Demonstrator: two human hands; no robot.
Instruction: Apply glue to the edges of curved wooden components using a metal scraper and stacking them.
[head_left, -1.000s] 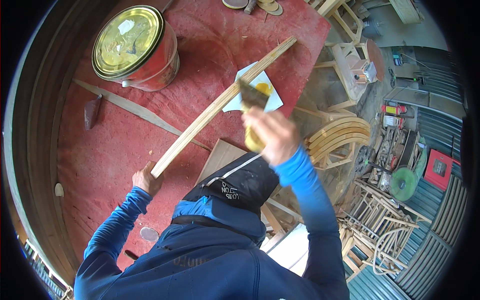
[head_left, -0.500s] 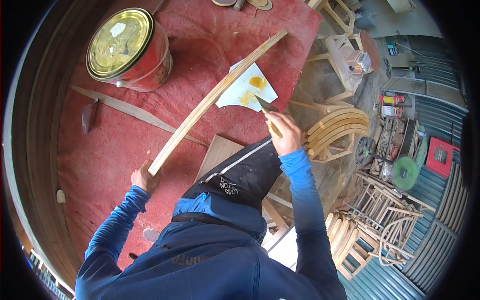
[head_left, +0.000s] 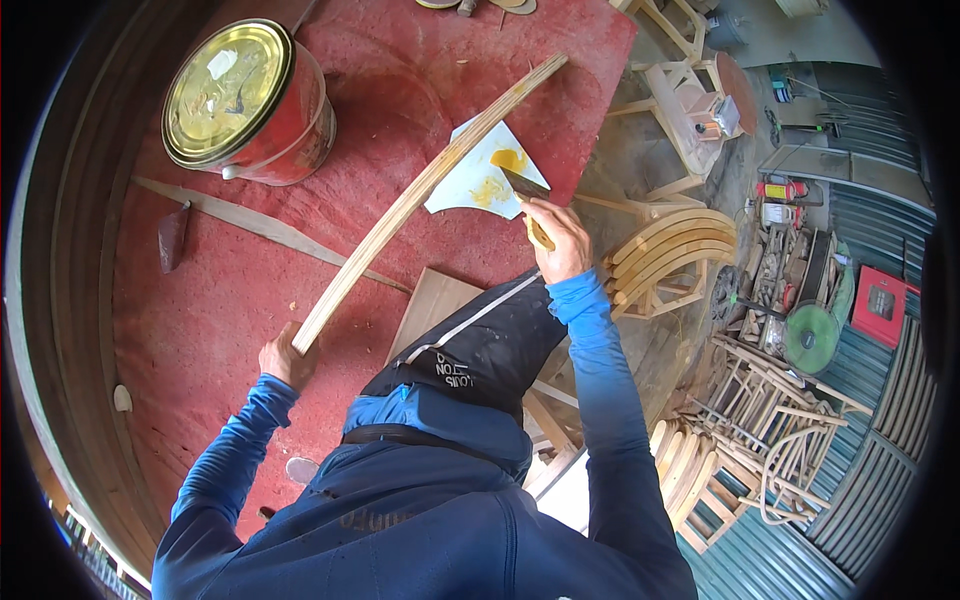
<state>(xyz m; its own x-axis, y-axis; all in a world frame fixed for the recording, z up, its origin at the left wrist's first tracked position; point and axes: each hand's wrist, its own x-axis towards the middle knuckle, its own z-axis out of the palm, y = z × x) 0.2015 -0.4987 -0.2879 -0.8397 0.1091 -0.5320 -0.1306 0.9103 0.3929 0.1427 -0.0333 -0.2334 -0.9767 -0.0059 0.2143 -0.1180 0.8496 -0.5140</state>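
My left hand (head_left: 285, 357) grips the near end of a long curved wooden slat (head_left: 420, 195), which slants up and away over the red table (head_left: 230, 300). In my right hand (head_left: 557, 238) is a putty knife (head_left: 528, 195) with a yellow handle. Its dark blade rests on a white sheet (head_left: 470, 185) smeared with yellow filler, lying on the table just right of the slat.
A red can with a gold lid (head_left: 243, 98) stands at the table's far left. A thin wood strip (head_left: 250, 225) and a flat board (head_left: 430, 310) lie on the table. Stacked curved chair parts (head_left: 665, 260) and chair frames (head_left: 760, 430) fill the floor on the right.
My right hand drew the putty knife off the slat and down to the right, onto the white sheet with the yellow filler. The slat stays held in my left hand.
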